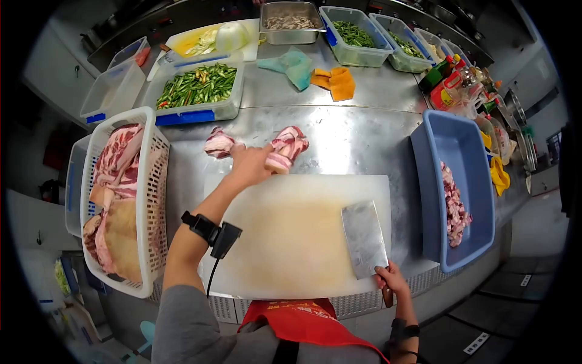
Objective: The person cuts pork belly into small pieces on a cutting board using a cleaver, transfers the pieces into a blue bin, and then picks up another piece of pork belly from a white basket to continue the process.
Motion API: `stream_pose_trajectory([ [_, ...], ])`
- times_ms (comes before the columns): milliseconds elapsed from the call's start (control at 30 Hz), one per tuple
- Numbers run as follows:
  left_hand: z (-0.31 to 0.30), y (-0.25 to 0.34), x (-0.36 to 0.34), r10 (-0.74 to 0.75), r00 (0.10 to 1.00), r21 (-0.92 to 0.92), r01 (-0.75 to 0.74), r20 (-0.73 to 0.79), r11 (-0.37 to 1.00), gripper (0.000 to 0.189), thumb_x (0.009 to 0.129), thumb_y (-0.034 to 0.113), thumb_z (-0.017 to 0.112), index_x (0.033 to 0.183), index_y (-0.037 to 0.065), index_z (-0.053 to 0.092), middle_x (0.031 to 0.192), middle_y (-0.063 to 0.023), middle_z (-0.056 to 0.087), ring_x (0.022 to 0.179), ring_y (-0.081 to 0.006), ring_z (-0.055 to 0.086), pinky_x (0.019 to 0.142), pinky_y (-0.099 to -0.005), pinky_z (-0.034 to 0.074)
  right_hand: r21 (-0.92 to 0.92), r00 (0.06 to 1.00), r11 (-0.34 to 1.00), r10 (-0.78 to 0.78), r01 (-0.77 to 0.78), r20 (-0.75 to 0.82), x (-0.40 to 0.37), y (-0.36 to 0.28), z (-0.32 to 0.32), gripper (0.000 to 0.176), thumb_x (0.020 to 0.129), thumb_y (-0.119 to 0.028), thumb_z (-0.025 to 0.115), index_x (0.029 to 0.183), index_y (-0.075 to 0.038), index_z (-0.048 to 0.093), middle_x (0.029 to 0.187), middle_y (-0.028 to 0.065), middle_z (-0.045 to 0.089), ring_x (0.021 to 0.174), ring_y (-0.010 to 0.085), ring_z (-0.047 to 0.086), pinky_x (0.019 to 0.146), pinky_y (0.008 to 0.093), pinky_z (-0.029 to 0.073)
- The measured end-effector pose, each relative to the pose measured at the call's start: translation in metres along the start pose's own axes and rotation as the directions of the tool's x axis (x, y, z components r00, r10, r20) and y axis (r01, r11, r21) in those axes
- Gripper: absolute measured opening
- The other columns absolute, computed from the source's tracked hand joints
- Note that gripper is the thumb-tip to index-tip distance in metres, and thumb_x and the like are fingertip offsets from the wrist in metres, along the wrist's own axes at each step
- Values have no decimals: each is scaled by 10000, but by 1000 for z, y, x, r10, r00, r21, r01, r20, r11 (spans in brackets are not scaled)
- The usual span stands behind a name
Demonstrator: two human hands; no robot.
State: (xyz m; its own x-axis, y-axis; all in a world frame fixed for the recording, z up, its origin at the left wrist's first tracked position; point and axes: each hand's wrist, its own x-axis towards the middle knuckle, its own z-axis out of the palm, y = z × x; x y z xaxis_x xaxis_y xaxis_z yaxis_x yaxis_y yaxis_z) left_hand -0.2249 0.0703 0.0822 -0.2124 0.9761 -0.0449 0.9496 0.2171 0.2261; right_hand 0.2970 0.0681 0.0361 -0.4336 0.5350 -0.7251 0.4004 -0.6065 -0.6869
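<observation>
Beyond the far edge of the white cutting board, my left hand has its fingers closed against a piece of pork belly. That piece lies against another pink-and-white chunk of pork on the steel table. To the left of the hand is a separate pork chunk. In my right hand is the handle of a cleaver, its broad blade lying over the right side of the board. My left fingertips are partly hidden by the meat.
A white basket of large pork slabs stands at left. The blue-grey tub at right holds diced meat. Behind are a container of cut green peppers, a teal cloth, an orange cloth and a metal pan.
</observation>
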Motion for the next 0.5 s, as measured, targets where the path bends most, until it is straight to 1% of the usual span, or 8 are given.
stream_pose_trajectory([
  [100,18,19,-46,34,998,-1,-34,-56,999,445,698,282,733,1070,103,568,797,-128,675,772,-354,644,732,-481,424,-5,1000,1000,-9,9,20,-1,-5,1,120,920,-132,586,986,-50,531,581,22,521,436,107,464,424,265,398],
  [167,27,35,-81,4,997,-6,-4,-80,1000,436,709,275,729,1074,103,563,837,-128,674,795,-348,641,729,-477,431,-6,999,1000,-10,10,32,-2,-4,-1,133,918,-141,587,993,-49,528,584,21,516,441,107,465,426,266,398],
  [200,31,43,-98,-10,996,-10,9,-91,1000,431,715,272,726,1076,104,561,858,-129,674,806,-346,640,727,-475,434,-10,998,1000,-17,17,65,1,0,-5,154,917,-147,579,1021,-46,527,593,20,515,447,102,466,428,264,397],
  [300,33,66,-136,-76,996,-65,78,38,995,449,753,303,723,1115,96,555,905,-129,666,843,-337,638,741,-480,440,-65,995,996,-64,69,75,-3,-3,-3,149,928,-157,562,1015,-50,507,587,16,518,425,96,451,415,260,395],
  [400,41,88,-162,-92,996,-66,91,-16,994,495,791,367,715,1163,84,549,893,-131,664,831,-334,638,758,-491,446,-55,992,994,-85,91,94,-5,-2,-4,163,935,-173,565,1028,-57,498,583,11,508,425,92,448,414,259,392],
  [500,35,139,-169,-138,990,-207,140,23,968,539,818,417,698,1197,63,547,924,-158,656,846,-338,641,783,-499,447,-25,990,996,-83,86,112,-2,4,-7,159,937,-168,564,1037,-65,495,588,8,501,429,83,444,414,251,385],
])
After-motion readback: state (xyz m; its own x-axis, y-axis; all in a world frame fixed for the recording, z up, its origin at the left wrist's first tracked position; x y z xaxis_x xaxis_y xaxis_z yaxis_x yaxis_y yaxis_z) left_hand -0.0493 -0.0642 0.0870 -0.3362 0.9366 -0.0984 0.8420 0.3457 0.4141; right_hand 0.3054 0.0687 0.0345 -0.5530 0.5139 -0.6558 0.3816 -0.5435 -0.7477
